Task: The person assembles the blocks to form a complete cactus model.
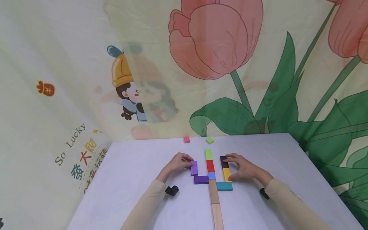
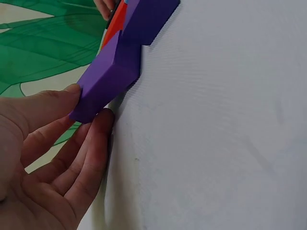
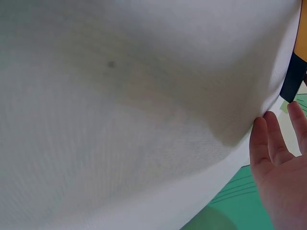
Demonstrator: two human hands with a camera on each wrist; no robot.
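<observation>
In the head view, my left hand [image 1: 181,162] pinches a light purple block [image 1: 194,168] between thumb and fingers. The left wrist view shows this purple block [image 2: 103,79] meeting a darker purple block [image 2: 148,21] at its far end. My right hand [image 1: 242,166] spans a black block [image 1: 224,162] and a yellow block [image 1: 226,174], fingertips at the black one's far end and thumb at the yellow one's near end. In the right wrist view a fingertip touches the black block [image 3: 292,79]; the thumb is out of sight there.
Between the hands runs a column of green [image 1: 208,154], red [image 1: 210,166], blue [image 1: 211,175], brown [image 1: 214,191] and pale wood [image 1: 217,217] blocks. Dark purple [image 1: 201,180] and teal [image 1: 224,186] blocks branch sideways. Small pink [image 1: 187,139] and green [image 1: 210,140] blocks lie near the far edge.
</observation>
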